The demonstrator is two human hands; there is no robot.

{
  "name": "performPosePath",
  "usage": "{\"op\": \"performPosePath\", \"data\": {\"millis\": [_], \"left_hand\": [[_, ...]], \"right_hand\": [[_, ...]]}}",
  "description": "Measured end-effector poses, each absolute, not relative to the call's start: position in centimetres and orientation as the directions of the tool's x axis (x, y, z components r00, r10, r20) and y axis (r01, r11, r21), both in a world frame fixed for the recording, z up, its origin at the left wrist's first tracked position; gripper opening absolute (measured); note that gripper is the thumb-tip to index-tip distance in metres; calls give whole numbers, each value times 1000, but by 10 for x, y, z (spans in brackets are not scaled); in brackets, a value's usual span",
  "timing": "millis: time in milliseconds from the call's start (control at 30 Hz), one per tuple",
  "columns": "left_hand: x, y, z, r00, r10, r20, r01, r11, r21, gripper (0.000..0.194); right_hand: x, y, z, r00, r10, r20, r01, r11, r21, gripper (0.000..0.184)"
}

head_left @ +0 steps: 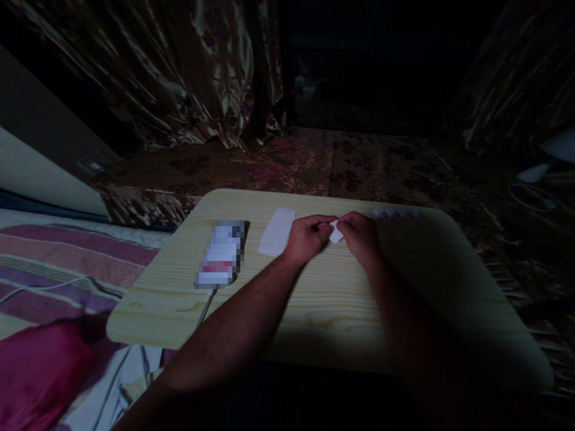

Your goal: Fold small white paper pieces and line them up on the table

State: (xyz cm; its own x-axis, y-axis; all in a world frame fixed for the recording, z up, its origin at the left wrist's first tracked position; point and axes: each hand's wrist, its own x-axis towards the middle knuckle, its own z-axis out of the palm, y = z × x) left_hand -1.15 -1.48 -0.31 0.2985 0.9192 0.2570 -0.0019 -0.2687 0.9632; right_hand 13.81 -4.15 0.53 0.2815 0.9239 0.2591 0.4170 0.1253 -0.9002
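Observation:
A small white piece of paper (335,232) sits between my two hands above a light wooden table (323,299). My left hand (307,237) pinches its left side with fingers curled. From the right, my right hand (359,236) pinches the other side. Just left of my left hand lies a stack of white paper sheets (277,232). Beyond my right hand, near the table's far edge, runs a row of small white folded pieces (397,212).
A blurred-out phone (221,254) lies on the table's left part with a cable (206,306) running off the near edge. Striped bedding (67,263) and a red cloth (40,365) lie to the left. Patterned fabric (314,161) and curtains (171,78) fill the dark background.

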Motion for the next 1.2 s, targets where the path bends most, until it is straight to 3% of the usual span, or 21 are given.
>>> {"op": "performPosePath", "data": {"millis": [267,933,1200], "left_hand": [[-11,-17,-1,309,905,291,52,-321,946,27],[-10,-15,-5,310,904,296,-7,-309,951,35],[-12,-10,-8,231,934,274,-27,-276,961,31]], "right_hand": [[138,-43,5,271,919,285,433,148,-889,13],[137,-42,2,274,921,278,413,148,-899,13],[139,-40,-1,255,934,252,400,135,-906,15]]}}
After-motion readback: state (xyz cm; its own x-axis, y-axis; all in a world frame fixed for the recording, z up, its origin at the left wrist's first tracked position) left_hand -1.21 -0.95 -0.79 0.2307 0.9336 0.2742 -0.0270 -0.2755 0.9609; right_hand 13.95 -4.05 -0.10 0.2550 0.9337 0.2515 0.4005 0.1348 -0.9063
